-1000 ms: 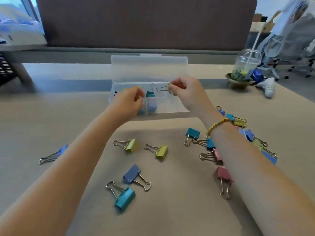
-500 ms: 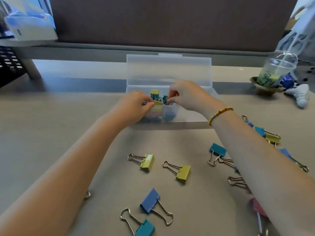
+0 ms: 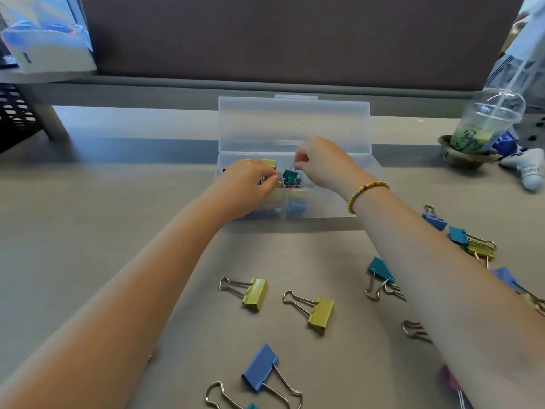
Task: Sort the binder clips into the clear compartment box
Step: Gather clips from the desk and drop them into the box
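The clear compartment box [image 3: 318, 206] sits in the middle of the grey-brown table [image 3: 118, 219], its frosted plastic lid [image 3: 293, 125] standing upright at the back and thin dividers splitting the tray into cells. Teal, yellow, blue and red clips are piled in the left and centre cells.

The right hand [image 3: 323, 163] hovers over the centre cell, thumb and forefinger pinching the thin wire handle of a teal binder clip [image 3: 290, 176] that hangs just above the pile. The left hand [image 3: 250, 184] reaches into the left cell with fingers curled down among the clips (whether it grasps one cannot be told).

Loose clips, painted metal bodies with looped steel handles, lie near the table's front edge: two yellow binder clips [image 3: 321, 314], just beside each other, a blue binder clip [image 3: 261, 367] nearer the viewer, and a cluster of mixed clips [image 3: 472, 240] to the right of the right forearm. Bare tabletop stretches left of the box. A domed plastic cup [image 3: 486, 125] with a straw stands far right.
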Available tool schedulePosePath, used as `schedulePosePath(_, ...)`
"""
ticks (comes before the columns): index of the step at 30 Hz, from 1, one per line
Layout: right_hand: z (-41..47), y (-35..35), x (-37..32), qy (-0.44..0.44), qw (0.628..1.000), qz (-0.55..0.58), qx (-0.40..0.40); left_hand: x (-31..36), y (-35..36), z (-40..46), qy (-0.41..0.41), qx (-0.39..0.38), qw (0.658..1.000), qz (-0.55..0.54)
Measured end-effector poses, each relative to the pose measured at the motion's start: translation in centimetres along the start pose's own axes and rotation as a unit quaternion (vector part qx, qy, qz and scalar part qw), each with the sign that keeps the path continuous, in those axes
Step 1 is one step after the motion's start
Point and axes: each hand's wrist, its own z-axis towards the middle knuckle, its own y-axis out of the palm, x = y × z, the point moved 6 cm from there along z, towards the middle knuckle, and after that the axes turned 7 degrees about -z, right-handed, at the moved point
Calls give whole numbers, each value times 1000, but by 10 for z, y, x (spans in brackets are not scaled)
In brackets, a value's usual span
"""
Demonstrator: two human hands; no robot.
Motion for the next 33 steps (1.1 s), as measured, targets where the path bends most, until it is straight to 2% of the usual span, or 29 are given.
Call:
schedulePosePath(5, -3, -6, 0, -12, 998, -54, 43, -1, 1, 0, -3, 2, 1000, 0)
schedulePosePath(10, -4, -2, 3, -17, 997, -77, -3, -7, 1, 1, -42, 1, 999, -10)
schedulePosePath(13, -6, 0, 1, -14, 998, -55, -26, -8, -3, 0, -63, 18, 996, -63)
schedulePosePath(16, -10, -5, 8, 16, 1000, 11, 20, -15, -14, 0, -87, 70, 990, -85)
schedulePosePath(18, -12, -7, 9, 6, 999, 15, 30, -20, -18, 1, -97, 77, 990, -74)
schedulePosePath(22, -13, -12, 3, -46, 998, -20, 39, -21, -17, 2, -100, 61, 990, -73)
schedulePosePath(28, -14, -15, -8, -75, 989, -128, 22, -20, -10, 8, -109, 14, 991, -81)
schedulePosePath(33, -15, -17, -27, -134, 954, -266, 37, -17, -10, 12, -107, -34, 992, -56)
